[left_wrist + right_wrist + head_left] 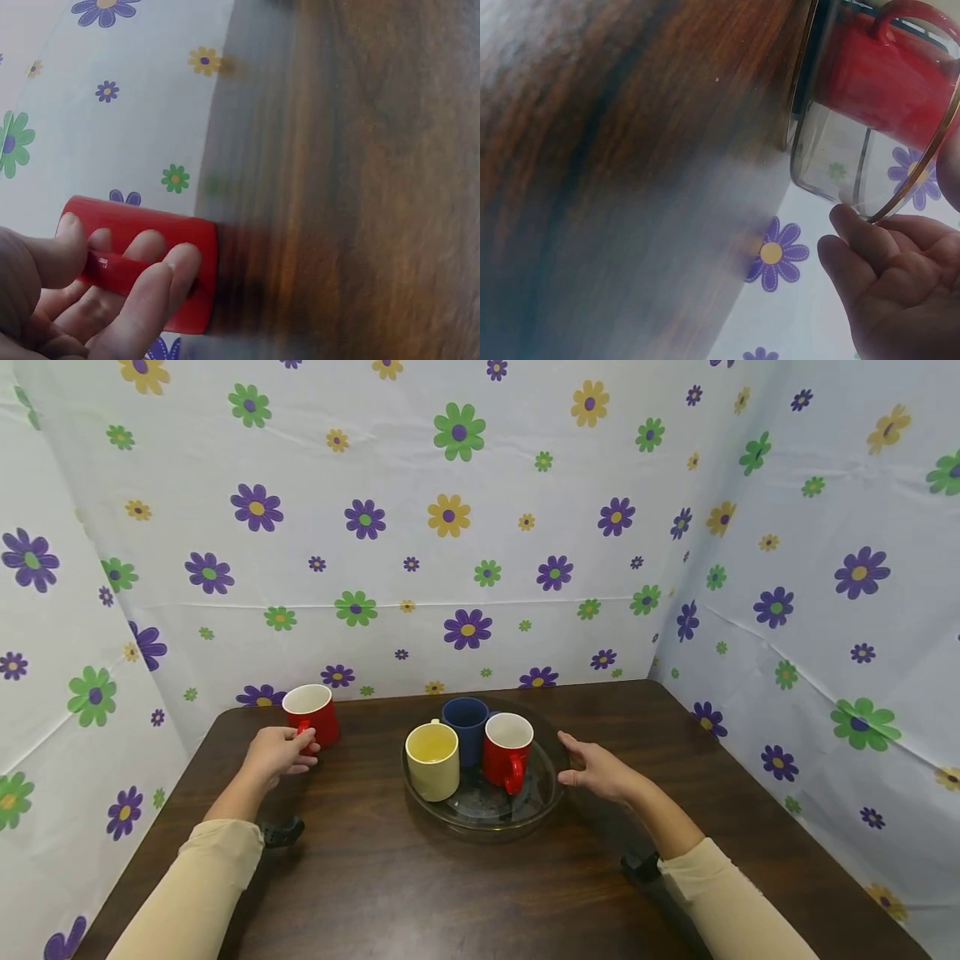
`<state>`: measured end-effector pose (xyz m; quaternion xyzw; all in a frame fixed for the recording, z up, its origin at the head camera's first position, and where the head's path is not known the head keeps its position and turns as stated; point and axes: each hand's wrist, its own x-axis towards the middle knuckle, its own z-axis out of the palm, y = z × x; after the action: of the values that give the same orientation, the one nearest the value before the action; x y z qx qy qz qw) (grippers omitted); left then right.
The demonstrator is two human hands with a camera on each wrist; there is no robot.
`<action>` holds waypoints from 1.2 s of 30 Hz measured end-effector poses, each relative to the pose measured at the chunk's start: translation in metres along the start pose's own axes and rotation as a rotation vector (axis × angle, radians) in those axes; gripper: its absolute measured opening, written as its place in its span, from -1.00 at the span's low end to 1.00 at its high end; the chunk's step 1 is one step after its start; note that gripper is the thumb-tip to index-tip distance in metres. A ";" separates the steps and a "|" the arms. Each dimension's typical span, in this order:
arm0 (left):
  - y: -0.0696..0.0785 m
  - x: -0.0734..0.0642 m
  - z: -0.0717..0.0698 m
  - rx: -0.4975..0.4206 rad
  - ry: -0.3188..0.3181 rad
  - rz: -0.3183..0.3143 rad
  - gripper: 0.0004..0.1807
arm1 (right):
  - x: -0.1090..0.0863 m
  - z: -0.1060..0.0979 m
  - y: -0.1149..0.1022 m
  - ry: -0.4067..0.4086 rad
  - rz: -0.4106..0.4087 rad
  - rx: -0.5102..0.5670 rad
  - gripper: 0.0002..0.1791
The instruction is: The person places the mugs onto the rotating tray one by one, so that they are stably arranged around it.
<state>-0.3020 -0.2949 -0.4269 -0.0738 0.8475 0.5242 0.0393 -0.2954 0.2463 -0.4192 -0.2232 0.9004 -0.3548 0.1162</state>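
Note:
At the back left of the table, my left hand (276,757) holds a red mug (324,720) with a white inside by its handle. In the left wrist view, thumb and fingers close about the handle, and the mug (161,225) stands upright on the wood. My right hand (606,772) is at the right side of a round clear glass dish (483,828), fingers extended; in the right wrist view its fingertips touch the dish wall. Inside the dish stand a yellow mug (432,774), a blue mug (469,739) and a second red mug (498,762), its handle toward me.
A dark brown wooden table (420,902) carries everything. White flower-printed sheets (405,468) hang behind it and along both sides, close to the table's back edge and to the held mug.

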 end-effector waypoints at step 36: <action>0.057 -0.041 -0.009 0.163 -0.057 0.230 -0.64 | 0.003 -0.001 0.002 -0.007 -0.029 0.033 -0.14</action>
<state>-0.2705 -0.2746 -0.3665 0.0420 0.8886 0.4567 0.0091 -0.2993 0.2467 -0.4201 -0.2354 0.8907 -0.3706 0.1177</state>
